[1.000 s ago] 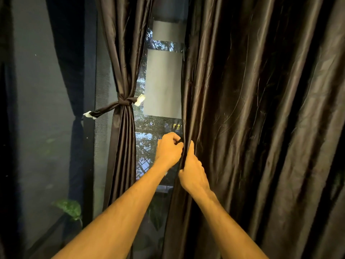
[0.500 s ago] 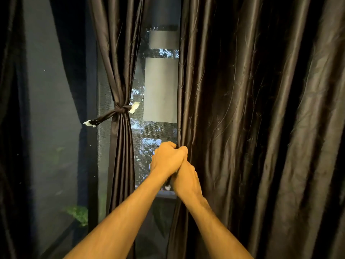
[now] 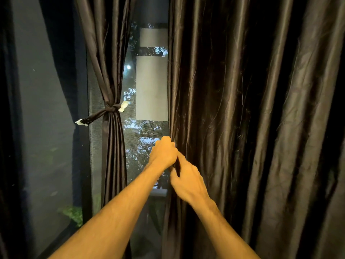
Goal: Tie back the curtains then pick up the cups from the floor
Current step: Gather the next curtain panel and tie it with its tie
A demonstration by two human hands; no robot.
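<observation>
A wide dark satin curtain [image 3: 252,128] hangs loose over the right half of the window. My left hand [image 3: 163,154] grips its left edge at waist height, fingers curled round the fabric. Just below it, my right hand [image 3: 186,180] pinches the same edge, thumb against the cloth. A narrower curtain [image 3: 110,62] on the left is gathered and bound by a knotted tie-back [image 3: 112,108] with white ends. No cups are in view.
A window pane [image 3: 149,86] shows between the two curtains, with trees and a pale wall outside. A dark window frame post [image 3: 82,146] stands at the left, and green leaves [image 3: 73,214] show low beside it.
Both hands have stayed on the right curtain's edge. My right hand has dropped a little below the left and come apart from it; the view has shifted slightly.
</observation>
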